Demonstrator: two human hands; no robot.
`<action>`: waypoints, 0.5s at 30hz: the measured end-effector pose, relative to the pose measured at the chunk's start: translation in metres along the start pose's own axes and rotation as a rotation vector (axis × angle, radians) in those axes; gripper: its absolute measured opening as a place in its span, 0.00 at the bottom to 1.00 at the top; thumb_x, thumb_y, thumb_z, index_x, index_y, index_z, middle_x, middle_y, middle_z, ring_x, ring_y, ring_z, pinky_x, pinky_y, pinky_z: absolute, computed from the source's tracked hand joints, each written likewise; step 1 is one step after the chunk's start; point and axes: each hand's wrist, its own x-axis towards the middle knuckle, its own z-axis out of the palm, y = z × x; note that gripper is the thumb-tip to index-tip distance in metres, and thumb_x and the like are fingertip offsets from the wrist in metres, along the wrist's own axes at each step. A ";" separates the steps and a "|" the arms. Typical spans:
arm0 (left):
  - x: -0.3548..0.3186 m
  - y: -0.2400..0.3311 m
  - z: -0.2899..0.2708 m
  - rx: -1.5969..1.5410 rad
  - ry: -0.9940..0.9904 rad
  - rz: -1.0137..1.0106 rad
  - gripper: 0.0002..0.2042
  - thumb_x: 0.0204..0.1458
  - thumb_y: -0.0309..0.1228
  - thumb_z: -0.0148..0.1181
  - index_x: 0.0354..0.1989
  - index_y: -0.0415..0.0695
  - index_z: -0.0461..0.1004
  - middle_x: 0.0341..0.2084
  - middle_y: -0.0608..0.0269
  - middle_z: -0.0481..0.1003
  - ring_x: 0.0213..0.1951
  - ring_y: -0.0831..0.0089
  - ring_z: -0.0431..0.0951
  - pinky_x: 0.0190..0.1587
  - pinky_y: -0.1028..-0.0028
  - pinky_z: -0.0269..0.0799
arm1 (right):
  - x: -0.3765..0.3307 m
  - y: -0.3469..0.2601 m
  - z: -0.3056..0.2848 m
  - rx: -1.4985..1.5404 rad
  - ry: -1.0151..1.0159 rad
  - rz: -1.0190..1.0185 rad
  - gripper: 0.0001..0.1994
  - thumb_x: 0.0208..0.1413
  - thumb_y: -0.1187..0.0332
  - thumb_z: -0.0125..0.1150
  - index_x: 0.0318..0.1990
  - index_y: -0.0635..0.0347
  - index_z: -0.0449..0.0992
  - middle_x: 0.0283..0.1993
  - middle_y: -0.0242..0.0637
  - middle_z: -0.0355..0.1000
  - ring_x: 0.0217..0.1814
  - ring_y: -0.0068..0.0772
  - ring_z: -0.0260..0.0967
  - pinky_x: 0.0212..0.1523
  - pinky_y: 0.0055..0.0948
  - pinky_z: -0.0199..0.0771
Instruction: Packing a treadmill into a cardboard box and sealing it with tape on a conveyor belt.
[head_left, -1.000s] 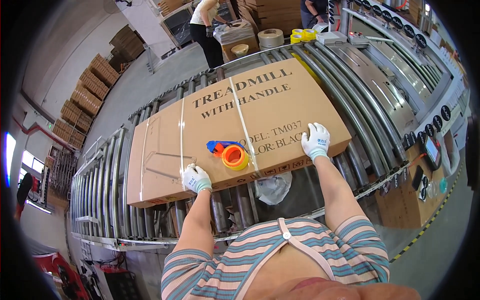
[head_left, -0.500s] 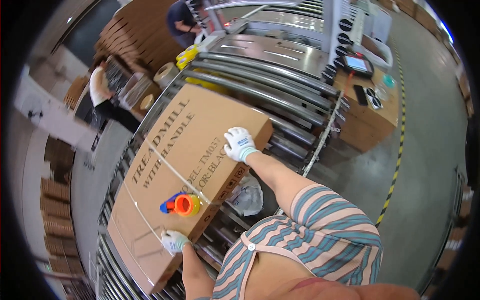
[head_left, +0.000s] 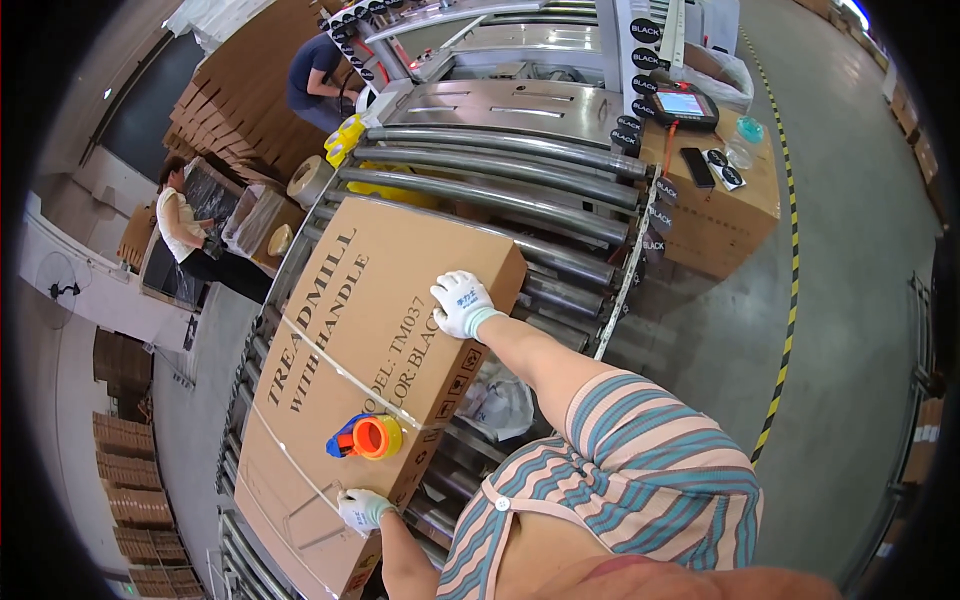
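Note:
A long brown carton with dark print lies flat on a roller conveyor, with pale straps across its top. My right hand, in a white glove with a pale green cuff, rests on the carton's top near its right edge, fingers apart and slightly bent. Closer to me, my left hand, gloved alike, lies at the near edge beside a strap; its fingers stretch over the top and its underside is hidden. Between the hands sits a tape dispenser, orange and yellow with a blue part, touched by neither.
Metal rollers run beyond the carton toward a machine. A second carton at right carries a handheld screen device and a phone. Clear plastic lies below the carton's edge. Two people work at far left.
My view has turned a little, so the surroundings shift leftward. Both hands stay on the carton, which appears slightly lower in view. Whether it slid on the rollers is unclear.

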 end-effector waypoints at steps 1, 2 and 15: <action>-0.001 0.003 0.001 0.007 0.000 0.001 0.15 0.53 0.36 0.50 0.40 0.43 0.80 0.36 0.47 0.78 0.37 0.49 0.77 0.41 0.56 0.72 | 0.001 0.003 0.001 0.005 -0.005 0.001 0.17 0.54 0.57 0.51 0.45 0.57 0.73 0.53 0.40 0.67 0.60 0.40 0.61 0.64 0.38 0.56; -0.003 0.010 -0.001 0.024 0.002 -0.002 0.14 0.52 0.35 0.51 0.40 0.43 0.80 0.35 0.47 0.78 0.37 0.50 0.77 0.41 0.56 0.72 | 0.002 0.005 0.001 -0.006 -0.003 0.004 0.17 0.54 0.57 0.51 0.45 0.57 0.73 0.53 0.40 0.67 0.60 0.40 0.61 0.64 0.39 0.56; -0.002 0.005 0.001 -0.038 0.047 0.042 0.14 0.50 0.33 0.52 0.40 0.41 0.80 0.34 0.47 0.78 0.36 0.49 0.77 0.40 0.57 0.72 | 0.007 0.003 -0.002 -0.014 -0.029 -0.007 0.17 0.53 0.57 0.51 0.45 0.57 0.73 0.53 0.40 0.68 0.61 0.40 0.61 0.64 0.39 0.55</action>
